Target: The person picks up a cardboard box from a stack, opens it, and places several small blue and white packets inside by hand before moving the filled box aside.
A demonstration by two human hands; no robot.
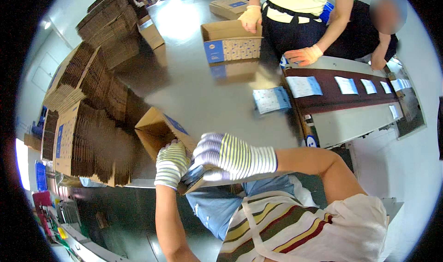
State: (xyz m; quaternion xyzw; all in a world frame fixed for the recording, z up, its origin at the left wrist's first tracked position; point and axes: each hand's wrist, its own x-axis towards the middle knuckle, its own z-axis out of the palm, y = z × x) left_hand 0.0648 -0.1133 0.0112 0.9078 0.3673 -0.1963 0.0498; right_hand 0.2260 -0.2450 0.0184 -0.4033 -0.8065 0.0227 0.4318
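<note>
An open brown cardboard box (157, 130) with blue printing lies tilted at the table's near edge, in front of me. My left hand (171, 164), in a striped knit glove, reaches into its near part with the fingers bent and close together. Over the box's right side, my right hand (230, 157) in a matching glove has its fingers curled; the fingertips are a little blurred. Between the hands a shiny blue packet (195, 174) shows in part. My hands cover most of it, and what either one grips is hidden.
Stacks of flattened cardboard boxes (92, 137) stand at left on the metal table (184, 77). One blue-white packet (272, 100) lies beside a brown conveyor belt (334, 103) carrying several more. A co-worker's gloved hand (250, 18) touches another open box (240, 50) across the table.
</note>
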